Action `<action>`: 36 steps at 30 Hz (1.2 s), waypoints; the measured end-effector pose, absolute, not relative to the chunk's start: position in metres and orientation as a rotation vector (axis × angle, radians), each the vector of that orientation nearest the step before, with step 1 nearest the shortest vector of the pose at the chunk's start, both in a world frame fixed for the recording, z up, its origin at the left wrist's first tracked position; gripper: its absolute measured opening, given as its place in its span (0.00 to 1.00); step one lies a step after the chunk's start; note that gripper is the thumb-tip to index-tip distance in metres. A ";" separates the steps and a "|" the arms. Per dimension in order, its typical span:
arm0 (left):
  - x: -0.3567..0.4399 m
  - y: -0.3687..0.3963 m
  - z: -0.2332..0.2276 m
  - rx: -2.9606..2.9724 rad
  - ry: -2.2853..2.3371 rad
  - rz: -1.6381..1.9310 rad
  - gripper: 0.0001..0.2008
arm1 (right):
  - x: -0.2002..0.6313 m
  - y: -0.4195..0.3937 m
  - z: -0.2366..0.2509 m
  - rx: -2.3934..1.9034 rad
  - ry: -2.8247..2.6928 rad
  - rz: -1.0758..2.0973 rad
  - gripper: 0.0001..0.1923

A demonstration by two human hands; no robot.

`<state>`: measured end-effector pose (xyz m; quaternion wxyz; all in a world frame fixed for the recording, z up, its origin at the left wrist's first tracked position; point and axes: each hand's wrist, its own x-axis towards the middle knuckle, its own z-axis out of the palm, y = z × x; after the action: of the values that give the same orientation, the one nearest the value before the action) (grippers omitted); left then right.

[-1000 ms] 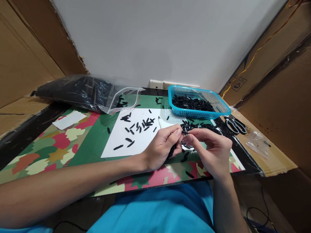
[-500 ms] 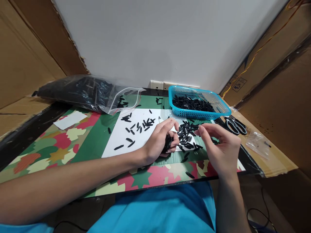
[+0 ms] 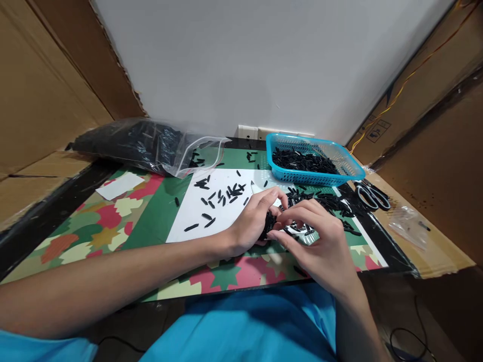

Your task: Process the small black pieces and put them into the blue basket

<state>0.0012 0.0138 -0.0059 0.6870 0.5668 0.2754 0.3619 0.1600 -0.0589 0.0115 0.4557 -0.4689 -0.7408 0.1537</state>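
Fingers (image 3: 272,197) of the left hand (image 3: 252,223) curl closed around a bunch of small black plastic sticks (image 3: 269,223). Right hand (image 3: 319,241) meets it, fingertips pinching at the same bunch. Head view: more loose black sticks (image 3: 222,193) lie on the white paper sheet (image 3: 196,216); blue mesh basket (image 3: 349,168) sits behind on the counter (image 3: 109,221).

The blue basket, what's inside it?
The blue basket holds a heap of small black pieces, thin and stick-like, spread across its floor. What lies under the heap is covered, and its near wall hides the lowest pieces.
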 end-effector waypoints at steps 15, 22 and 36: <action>0.003 0.013 -0.006 1.231 0.657 0.817 0.24 | 0.159 -0.059 0.007 -1.179 -1.844 0.363 0.03; 0.004 0.011 -0.006 1.201 0.619 0.828 0.21 | 0.165 -0.057 0.007 -1.167 -1.783 0.437 0.03; 0.002 0.014 -0.011 1.198 0.623 0.789 0.20 | 0.164 -0.051 -0.003 -1.016 -1.883 0.350 0.06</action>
<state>0.0019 0.0138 -0.0110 0.7093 0.5399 0.2808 0.3556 0.1636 -0.0512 -0.0034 0.4675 -0.4143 -0.7677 0.1426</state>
